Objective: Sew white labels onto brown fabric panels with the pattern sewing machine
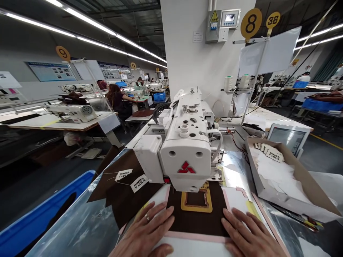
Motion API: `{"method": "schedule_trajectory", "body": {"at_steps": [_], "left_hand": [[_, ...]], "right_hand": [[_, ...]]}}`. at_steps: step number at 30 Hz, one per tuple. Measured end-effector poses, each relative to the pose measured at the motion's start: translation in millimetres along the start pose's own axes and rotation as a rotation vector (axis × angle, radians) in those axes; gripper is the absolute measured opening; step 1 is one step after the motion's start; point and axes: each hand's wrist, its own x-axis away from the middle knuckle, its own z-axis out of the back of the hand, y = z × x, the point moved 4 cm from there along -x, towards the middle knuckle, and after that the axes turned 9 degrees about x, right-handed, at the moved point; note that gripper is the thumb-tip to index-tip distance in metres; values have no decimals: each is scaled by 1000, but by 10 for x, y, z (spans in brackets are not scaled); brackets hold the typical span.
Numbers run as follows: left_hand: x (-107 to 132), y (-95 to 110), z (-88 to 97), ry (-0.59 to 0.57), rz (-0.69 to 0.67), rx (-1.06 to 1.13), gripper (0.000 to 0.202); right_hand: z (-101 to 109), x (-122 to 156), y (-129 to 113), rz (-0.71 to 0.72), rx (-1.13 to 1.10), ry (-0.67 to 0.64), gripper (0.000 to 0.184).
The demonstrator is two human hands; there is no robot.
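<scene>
The cloth (198, 225), dark brown, lies at the near middle of the bench (72, 225), its far part under the head of a white sewing machine (186, 153). The person's left hand (148, 228), a ring on one finger, rests with its fingertips at the cloth's left edge; the right hand (249, 232) does the same at the right edge. Each grip is open, the fingers spread and laid down. A pink strip (193, 235) runs along the cloth's near edge.

Between the hands, a yellow frame (197, 208) sits on the cloth, just under the machine's front. To the left, near the left hand, lie more brown pieces (123, 201) with two white labels, one (123, 174) partly covered in its lettering, the other (139, 183) reading "BIMBA Y LOLA". Beyond them on the near left is a blue bin (32, 223).

To the right, a box (311, 182) holds paper (281, 178) and more labels (274, 155); a screen (288, 137) stands behind it. Farther off are two thread cones (228, 84) and a pale pillar (184, 46). At far left, a co-worker (118, 100) sits beyond another machine (71, 112).
</scene>
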Motion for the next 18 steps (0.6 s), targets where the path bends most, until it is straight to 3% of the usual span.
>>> {"method": "schedule_trajectory", "body": {"at_steps": [4, 7, 14, 18], "left_hand": [[-262, 39, -122, -134, -38, 49, 59], [-368, -39, -219, -128, -5, 33, 60], [-228, -427, -405, -66, 83, -64, 56], [-210, -428, -402, -76, 70, -95, 57]], "right_hand": [[-77, 114, -24, 1, -2, -54, 41], [-95, 176, -19, -8, -9, -71, 41], [12, 43, 36, -36, -45, -64, 37], [77, -50, 51, -54, -37, -58, 44]]}}
